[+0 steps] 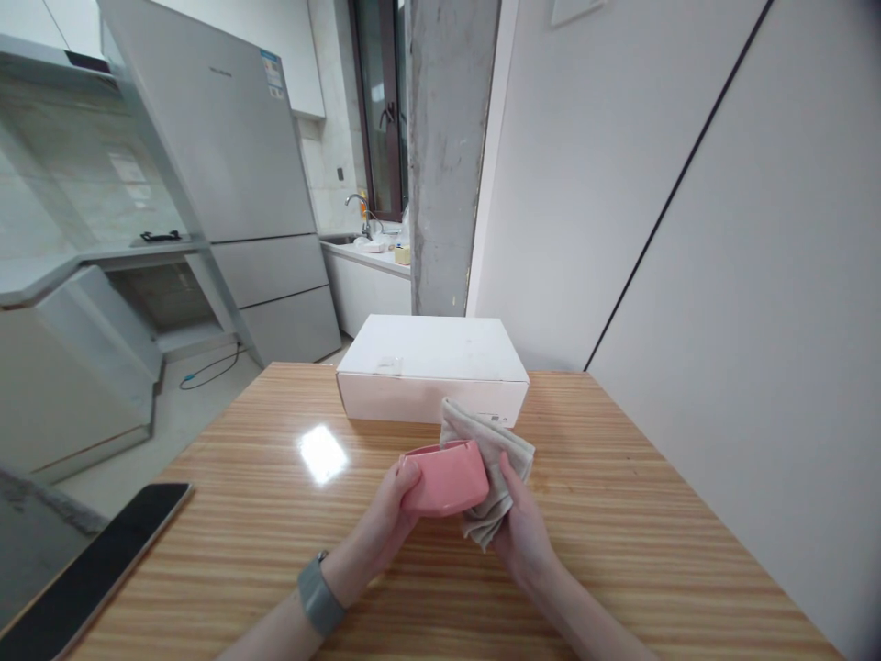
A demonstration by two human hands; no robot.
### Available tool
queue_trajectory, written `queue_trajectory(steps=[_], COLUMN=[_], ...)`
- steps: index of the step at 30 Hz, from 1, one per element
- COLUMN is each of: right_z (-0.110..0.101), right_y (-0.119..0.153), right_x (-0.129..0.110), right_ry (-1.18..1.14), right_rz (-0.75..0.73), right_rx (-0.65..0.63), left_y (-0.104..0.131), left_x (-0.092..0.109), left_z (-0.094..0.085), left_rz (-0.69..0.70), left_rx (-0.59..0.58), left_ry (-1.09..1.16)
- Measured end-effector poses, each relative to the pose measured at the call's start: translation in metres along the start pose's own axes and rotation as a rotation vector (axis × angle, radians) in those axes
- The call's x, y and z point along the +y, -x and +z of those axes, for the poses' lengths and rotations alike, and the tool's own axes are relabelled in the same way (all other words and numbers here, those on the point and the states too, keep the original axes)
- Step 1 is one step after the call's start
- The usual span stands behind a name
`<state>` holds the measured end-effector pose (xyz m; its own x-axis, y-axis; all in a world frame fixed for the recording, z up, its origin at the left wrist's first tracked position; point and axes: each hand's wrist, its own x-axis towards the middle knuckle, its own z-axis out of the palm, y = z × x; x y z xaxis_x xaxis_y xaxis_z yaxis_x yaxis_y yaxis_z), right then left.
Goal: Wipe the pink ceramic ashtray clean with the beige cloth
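Note:
A small pink case with rounded corners is held above the wooden table; its exact kind is unclear. My left hand grips its left end, thumb on the near face. A folded light grey cloth is in my right hand, with the thumb on top and the other fingers mostly hidden. The cloth presses against the right end of the case. A grey band circles my left wrist.
Behind my hands a closed white box stands at the table's far edge. At the left edge lies a dark flat slab that looks like a tablet or phone. A white wall borders the right side; a fridge stands beyond.

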<state>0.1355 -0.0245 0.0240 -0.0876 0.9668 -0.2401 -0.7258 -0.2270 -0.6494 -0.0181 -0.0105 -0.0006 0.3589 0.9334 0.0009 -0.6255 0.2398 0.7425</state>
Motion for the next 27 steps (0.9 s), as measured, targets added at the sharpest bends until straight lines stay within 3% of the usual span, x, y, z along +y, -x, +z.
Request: queue_trajectory(steps=[6,11,19,27], right_z=[-0.007,-0.021,-0.005,0.001], right_y=[0.000,-0.004,-0.004,-0.001], right_x=[0.008,0.021,0.000,-0.011], right_ry=[0.041,0.139,-0.002,-0.053], right_rz=[-0.124,-0.267,-0.067,-0.009], right_rx=[0.102,0.078,0.116,0.063], left_y=[-0.001,-0.001,0.003,0.005], left_x=[0.004,0.003,0.021,0.013], left_z=[-0.001,0.001,0.014,0.017], left_rz=[-0.032,-0.020,-0.168,-0.091], left_rx=[0.072,0.073,-0.038,-0.083], left_ry=[0.004,-0.011,0.197,-0.040])
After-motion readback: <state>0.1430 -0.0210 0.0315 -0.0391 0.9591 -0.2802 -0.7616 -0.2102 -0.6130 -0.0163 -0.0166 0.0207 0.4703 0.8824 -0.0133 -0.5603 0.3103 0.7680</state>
